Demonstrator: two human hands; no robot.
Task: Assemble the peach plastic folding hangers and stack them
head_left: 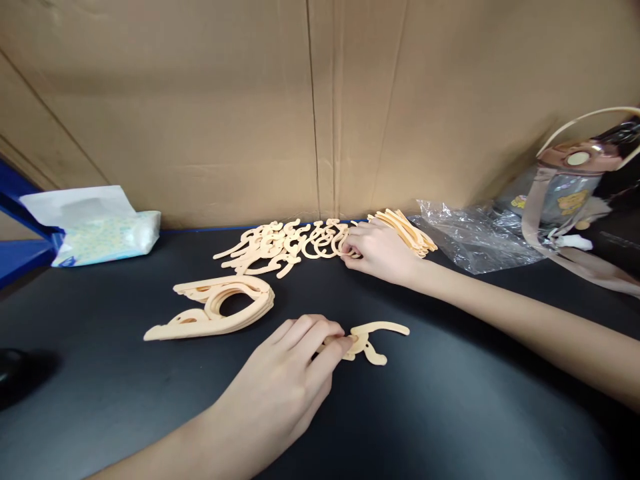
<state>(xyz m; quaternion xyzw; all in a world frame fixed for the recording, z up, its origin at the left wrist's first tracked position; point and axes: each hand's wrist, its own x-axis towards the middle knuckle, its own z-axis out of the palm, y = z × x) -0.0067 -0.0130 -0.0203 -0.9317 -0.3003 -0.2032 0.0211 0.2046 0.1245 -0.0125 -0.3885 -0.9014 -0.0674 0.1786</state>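
My left hand (300,367) is closed on a small assembly of cream plastic pieces (373,337), whose curved arm and short hook stick out to the right of the fingertips. Farther back, my right hand (373,250) reaches to the right end of a loose pile of cream hooks (275,243). Its fingers are curled together, and what they hold, if anything, is hidden. Just behind that hand lies a bundle of long cream pieces (407,232). A stack of cream folding hangers (220,310) rests left of my left hand.
On the dark table (125,393), a tissue pack (105,233) lies at the back left and a black object (13,373) at the left edge. Clear plastic wrap (475,237) and a strapped bottle (560,190) are at the right. Cardboard (225,100) stands behind.
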